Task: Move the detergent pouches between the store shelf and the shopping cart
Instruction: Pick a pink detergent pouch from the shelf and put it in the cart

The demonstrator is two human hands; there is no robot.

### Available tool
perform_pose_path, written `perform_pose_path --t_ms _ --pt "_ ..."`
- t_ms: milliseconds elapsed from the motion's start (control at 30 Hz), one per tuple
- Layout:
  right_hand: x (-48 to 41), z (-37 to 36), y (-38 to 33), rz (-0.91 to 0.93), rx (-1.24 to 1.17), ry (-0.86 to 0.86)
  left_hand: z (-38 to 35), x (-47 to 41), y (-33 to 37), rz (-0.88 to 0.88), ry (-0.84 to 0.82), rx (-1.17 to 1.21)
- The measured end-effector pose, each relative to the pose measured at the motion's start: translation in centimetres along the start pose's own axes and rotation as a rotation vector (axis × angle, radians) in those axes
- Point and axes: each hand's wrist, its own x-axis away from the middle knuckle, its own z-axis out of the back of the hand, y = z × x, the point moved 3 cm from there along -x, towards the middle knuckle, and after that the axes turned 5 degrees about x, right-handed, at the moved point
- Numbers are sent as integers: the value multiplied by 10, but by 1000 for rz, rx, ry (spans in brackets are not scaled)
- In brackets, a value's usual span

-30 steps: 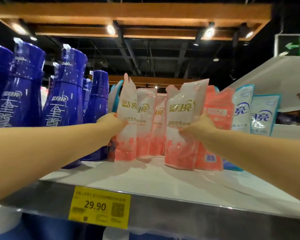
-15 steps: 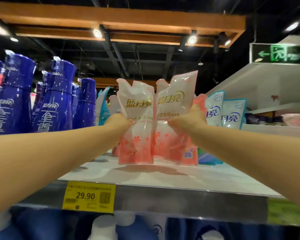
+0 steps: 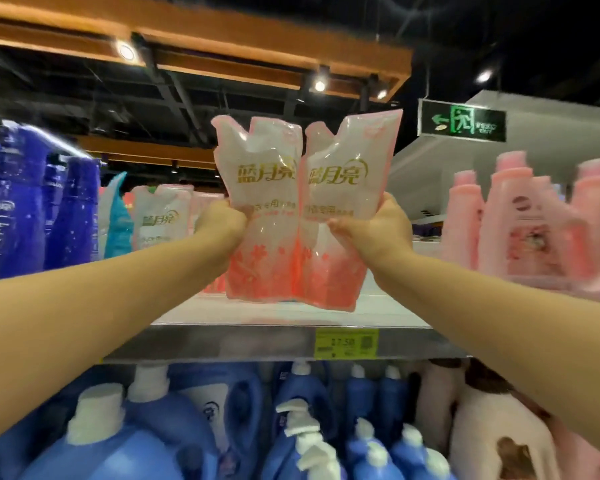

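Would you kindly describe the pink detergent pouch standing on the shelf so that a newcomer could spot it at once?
Find the grey metal store shelf with the yellow price tag on its edge. On it, between the tall dark-blue bottles and the left hand, beside a turquoise pouch, stands a pink-and-white plastic detergent pouch with gold lettering. Unlike the two matching pouches, no hand holds it.

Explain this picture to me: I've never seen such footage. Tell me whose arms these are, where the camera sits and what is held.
There is no machine. The one view comes from a camera worn on a person's head, so the two bare arms are theirs. The left hand grips the left pouch and the right hand the right pouch, both pink, side by side in front of the shelf. On it stand a third pouch, blue bottles and pink bottles; a yellow price tag marks its edge.
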Motion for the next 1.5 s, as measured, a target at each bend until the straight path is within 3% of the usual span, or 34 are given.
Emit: perform_pose_path --t_ms 200,400,867,1067,1300,1500 --pt "22 138 14 4 79 124 -107 76 25 31 -212 203" --pt "65 280 57 -56 276 265 -237 171 13 138 -470 225" --pt "186 583 214 -452 582 770 -545 427 -14 195 -1184 292" --pt "262 709 275 -642 729 992 -679 575 -38 331 -1479 279" --pt "405 803 346 -1003 829 1209 -728 770 -83 496 -1818 129" --pt "519 849 400 -1339 827 1189 -723 914 -168 659 -1928 -104"
